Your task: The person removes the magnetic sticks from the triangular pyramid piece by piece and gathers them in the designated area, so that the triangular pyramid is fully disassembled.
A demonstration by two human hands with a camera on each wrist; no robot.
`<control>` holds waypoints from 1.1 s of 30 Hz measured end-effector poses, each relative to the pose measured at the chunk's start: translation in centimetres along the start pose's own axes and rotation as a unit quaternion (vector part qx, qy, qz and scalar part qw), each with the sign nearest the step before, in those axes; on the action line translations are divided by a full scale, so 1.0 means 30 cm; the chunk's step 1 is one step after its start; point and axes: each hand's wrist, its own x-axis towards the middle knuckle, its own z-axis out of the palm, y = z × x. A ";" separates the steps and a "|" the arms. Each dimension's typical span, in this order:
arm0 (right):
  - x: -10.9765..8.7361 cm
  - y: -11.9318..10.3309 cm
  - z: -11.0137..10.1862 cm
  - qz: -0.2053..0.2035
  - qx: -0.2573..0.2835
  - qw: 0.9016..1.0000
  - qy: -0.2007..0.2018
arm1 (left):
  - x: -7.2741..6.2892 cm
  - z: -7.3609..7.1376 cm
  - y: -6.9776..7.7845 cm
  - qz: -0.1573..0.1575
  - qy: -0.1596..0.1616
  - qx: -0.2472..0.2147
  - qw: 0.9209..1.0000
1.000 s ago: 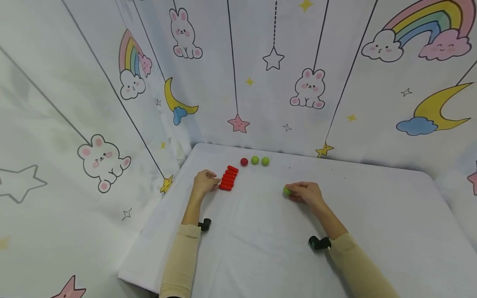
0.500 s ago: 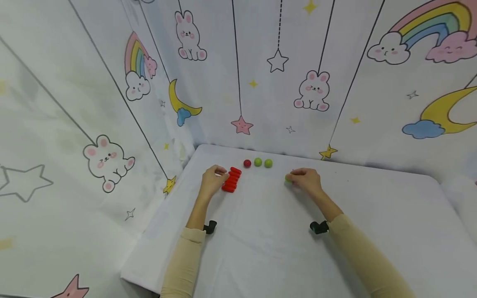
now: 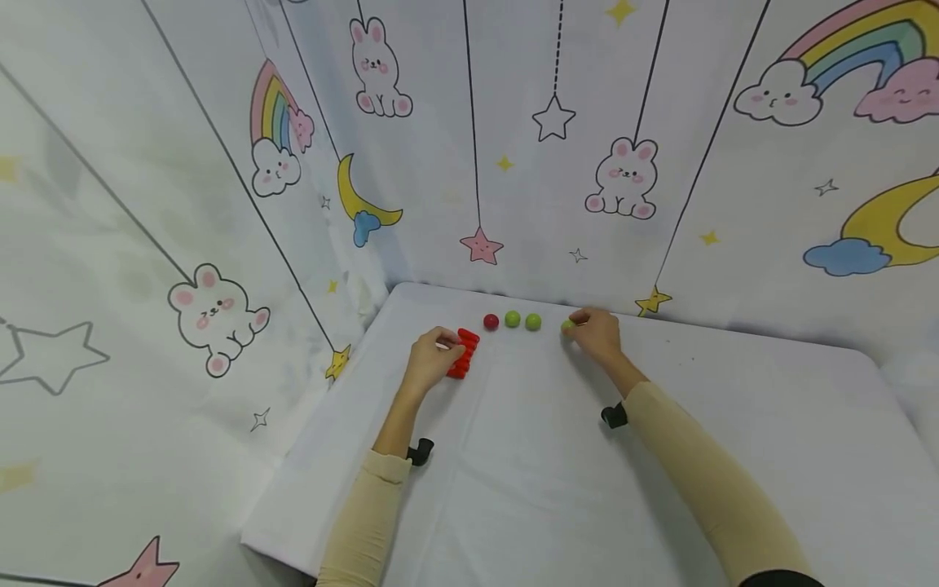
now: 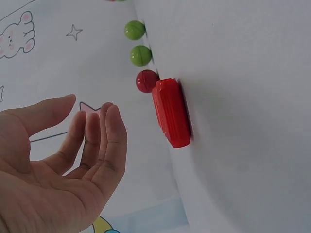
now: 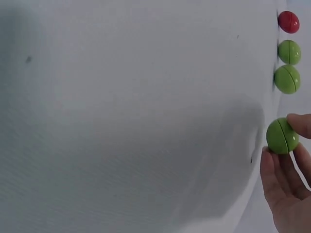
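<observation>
My right hand (image 3: 597, 334) pinches a small green ball (image 5: 281, 137) with a dark seam between thumb and fingers, near the far edge of the table. To its left, a red ball (image 3: 491, 322) and two green balls (image 3: 513, 319) sit in a short line, each seamed in the right wrist view. My left hand (image 3: 431, 359) hovers with loosely bent fingers and nothing between them, beside a row of several short red rods (image 3: 470, 336). In the head view this hand overlaps part of the row. The left wrist view shows the red rods (image 4: 172, 114) almost end-on, apart from the fingers.
A white cloth covers the table (image 3: 513, 473). Right behind its far edge hangs a white curtain (image 3: 433, 147) printed with rabbits, stars and moons. The curtain also runs along the left side. A small black camera (image 3: 614, 416) is strapped at each wrist.
My right hand has carried the green ball away from me, to about level with the other balls. My left hand has moved slightly forward and right, over the edge of the red row.
</observation>
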 end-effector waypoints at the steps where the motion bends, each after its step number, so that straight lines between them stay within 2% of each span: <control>1: 0.011 -0.001 0.004 -0.002 -0.004 1.000 -0.003 | -0.001 0.004 -0.001 0.000 -0.001 -0.001 1.000; 6: 0.051 -0.014 0.015 -0.007 -0.021 0.999 -0.023 | -0.003 0.024 -0.001 0.002 -0.005 -0.010 1.000; 13: 0.056 -0.018 0.015 -0.018 -0.033 0.999 -0.037 | -0.011 0.043 0.002 0.004 -0.024 -0.022 0.999; 24: 0.053 -0.012 0.022 -0.035 -0.020 0.998 -0.043 | -0.019 0.034 -0.003 0.012 -0.015 -0.014 1.000; 29: 0.046 -0.028 0.024 -0.057 -0.037 0.996 -0.054 | -0.017 0.033 -0.012 0.008 -0.017 -0.009 1.000; 33: 0.039 -0.041 0.024 -0.056 -0.057 0.995 -0.061 | -0.010 0.031 -0.022 0.006 -0.017 -0.006 1.000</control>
